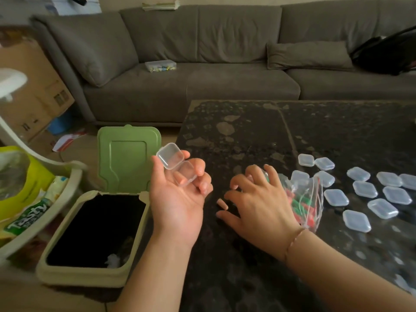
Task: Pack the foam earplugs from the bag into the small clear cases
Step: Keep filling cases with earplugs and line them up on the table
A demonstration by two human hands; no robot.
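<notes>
Left hand [177, 194]: palm up, fingers loosely curled, holding an open clear case [176, 164] on the fingertips, lid raised; an orange earplug appears to lie inside, seen through the plastic. Right hand [256, 203]: palm down over the table [247, 136], fingers spread and slightly bent, holding nothing; whether it touches the surface cannot be told. One orange earplug [222, 204] on the table just beside the right fingers. Bag [304, 201] of red and green earplugs: partly under the right hand. Closed cases [364, 190]: scattered right of the bag. Bin [94, 235] with green lid [128, 158] up: left of the table. Sofa [202, 64]: behind.
</notes>
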